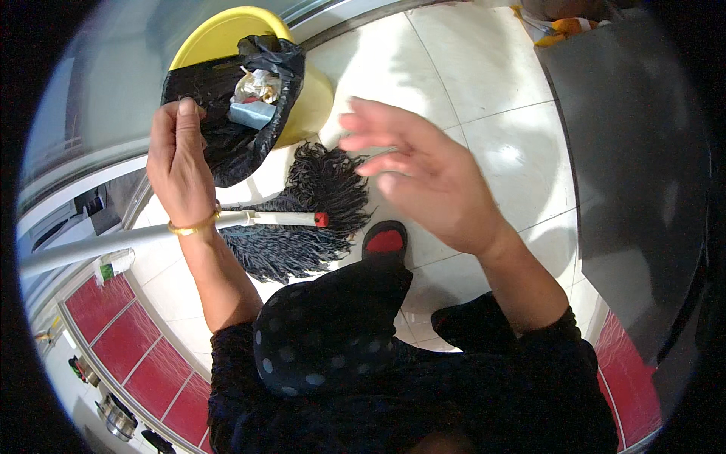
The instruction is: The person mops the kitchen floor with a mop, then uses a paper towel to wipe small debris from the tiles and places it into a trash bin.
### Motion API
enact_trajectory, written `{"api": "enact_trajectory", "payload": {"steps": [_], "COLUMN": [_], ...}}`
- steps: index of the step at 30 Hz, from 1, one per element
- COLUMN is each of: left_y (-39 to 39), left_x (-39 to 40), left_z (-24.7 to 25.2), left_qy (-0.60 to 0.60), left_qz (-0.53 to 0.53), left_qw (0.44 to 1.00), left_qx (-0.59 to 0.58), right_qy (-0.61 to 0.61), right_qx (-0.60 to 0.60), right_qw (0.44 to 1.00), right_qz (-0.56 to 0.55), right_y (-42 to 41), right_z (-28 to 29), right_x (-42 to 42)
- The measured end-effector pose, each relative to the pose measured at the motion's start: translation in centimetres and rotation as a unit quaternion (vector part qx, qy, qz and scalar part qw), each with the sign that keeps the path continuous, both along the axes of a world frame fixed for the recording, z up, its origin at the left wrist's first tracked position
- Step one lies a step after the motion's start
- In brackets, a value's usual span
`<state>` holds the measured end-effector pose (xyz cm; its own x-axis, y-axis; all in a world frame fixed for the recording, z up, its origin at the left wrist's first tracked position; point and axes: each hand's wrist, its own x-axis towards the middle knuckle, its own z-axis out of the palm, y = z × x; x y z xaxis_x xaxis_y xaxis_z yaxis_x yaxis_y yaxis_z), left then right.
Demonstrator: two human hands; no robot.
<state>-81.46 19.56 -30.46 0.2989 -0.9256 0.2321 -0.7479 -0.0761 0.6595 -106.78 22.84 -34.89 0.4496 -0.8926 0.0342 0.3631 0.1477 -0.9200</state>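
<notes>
A yellow plastic bin [306,108] stands at the upper left against the window side, with a black bin bag [227,153] pulled partly over its rim. In the bag lie crumpled waste [258,85] and a light blue packet [252,115]. My left hand [180,159], with a gold bangle at the wrist, pinches the bag's near left edge between thumb and fingers. To the right of the bin, my right hand [420,170] is raised over the floor, fingers spread a little and blurred, with nothing in it.
A mop head of dark strands [283,244] lies on the pale tiled floor [505,142], its white pole [113,244] running left under my left wrist. My slippered foot [384,241] is beside it. A dark grey panel [635,170] stands right; red tiles [130,335] line the lower left.
</notes>
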Motion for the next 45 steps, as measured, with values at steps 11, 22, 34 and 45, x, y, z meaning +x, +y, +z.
{"api": "enact_trajectory", "payload": {"steps": [11, 22, 34, 45], "left_y": [-2.7, -3.8, 18.0, 36.6], "left_x": [4.1, 1.1, -0.7, 11.6], "left_z": [-3.9, -1.1, 13.7, 26.3], "left_qy": [-0.233, -0.112, -0.044, 0.004], "left_qz": [0.017, 0.161, -0.314, -0.290], "left_qw": [0.965, 0.975, 0.829, 0.802], "left_qx": [0.116, 0.106, 0.460, 0.523], "right_qy": [0.412, 0.355, -0.058, -0.112], "right_qx": [0.267, 0.407, 0.626, 0.501], "right_qw": [0.871, 0.842, 0.718, 0.807], "right_qz": [0.004, 0.012, -0.300, -0.292], "right_y": [8.7, 17.6, 26.9, 29.0], "right_z": [3.4, 6.5, 20.5, 36.8], "right_x": [-14.2, -10.9, -3.8, 0.0]}}
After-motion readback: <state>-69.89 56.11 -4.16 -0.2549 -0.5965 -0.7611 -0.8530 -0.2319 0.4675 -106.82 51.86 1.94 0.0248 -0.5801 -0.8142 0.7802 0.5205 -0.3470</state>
